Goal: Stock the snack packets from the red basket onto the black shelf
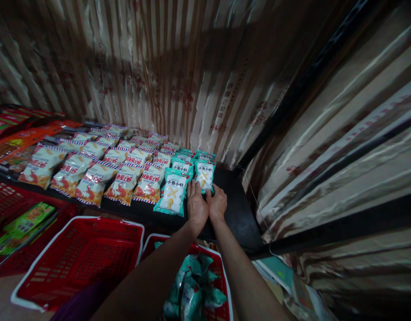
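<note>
Several teal-and-white snack bags stand in short rows at the right end of the black shelf (237, 211). My left hand (197, 207) lies with its fingers stretched out along the left edge of the front right teal bag (204, 173), beside the front left teal bag (172, 191). At the lower right corner of that same bag is my right hand (217, 203), its fingers bent around the corner. Its grip is partly hidden. More teal bags (192, 285) lie loose in the red basket (222, 263) below my forearms.
Rows of white-and-orange snack bags (117, 183) fill the shelf leftward, followed by orange packets (28, 136). Another red basket (88, 245) stands below, with green packets (28, 223) farther left. A striped curtain (178, 67) hangs behind, beside a dark slanting post (275, 120).
</note>
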The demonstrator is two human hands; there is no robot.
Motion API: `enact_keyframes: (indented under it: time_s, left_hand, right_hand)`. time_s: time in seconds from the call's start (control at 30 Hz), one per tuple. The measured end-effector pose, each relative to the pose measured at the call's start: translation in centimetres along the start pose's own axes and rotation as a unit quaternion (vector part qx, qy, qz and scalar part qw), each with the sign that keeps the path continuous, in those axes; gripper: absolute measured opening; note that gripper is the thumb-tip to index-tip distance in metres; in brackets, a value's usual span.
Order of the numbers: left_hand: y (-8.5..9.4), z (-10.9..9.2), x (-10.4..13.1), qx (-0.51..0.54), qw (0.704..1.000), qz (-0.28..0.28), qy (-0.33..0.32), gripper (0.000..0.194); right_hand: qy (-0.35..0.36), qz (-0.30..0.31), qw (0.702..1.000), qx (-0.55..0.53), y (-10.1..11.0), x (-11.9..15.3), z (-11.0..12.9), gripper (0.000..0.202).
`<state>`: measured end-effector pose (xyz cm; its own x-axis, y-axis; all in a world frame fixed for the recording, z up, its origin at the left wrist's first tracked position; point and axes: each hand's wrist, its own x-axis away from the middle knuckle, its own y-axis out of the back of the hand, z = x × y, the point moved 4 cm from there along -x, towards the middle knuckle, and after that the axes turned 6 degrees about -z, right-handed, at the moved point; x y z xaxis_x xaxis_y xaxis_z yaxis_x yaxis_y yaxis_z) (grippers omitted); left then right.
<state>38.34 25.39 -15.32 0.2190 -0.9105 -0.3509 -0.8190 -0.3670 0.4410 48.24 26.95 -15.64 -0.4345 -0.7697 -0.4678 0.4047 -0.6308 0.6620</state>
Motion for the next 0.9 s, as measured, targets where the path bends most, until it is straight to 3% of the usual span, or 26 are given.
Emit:
enact_keyframes:
  time_s: [0.3, 0.6, 0.9]
  left_hand:
    - [-0.32, 0.31, 0.05, -0.009, 1.000, -0.006, -0.024, 0.045]
    - [-0.23, 0.24, 0.03, -0.006, 1.000, -0.004, -0.022, 0.045]
    - [0.13, 0.03, 0.17, 0.008, 0.999, -0.001, -0.038, 0.045]
  right_hand:
    - [0.005, -0.001, 0.997, 0.075, 0.72, 0.28, 0.93, 0.040]
    - [0.004, 0.000, 0.997, 0.079, 0.59, 0.33, 0.77, 0.038]
    - [-0.016, 0.017, 0.999, 0.027, 0.66, 0.27, 0.23, 0.051]
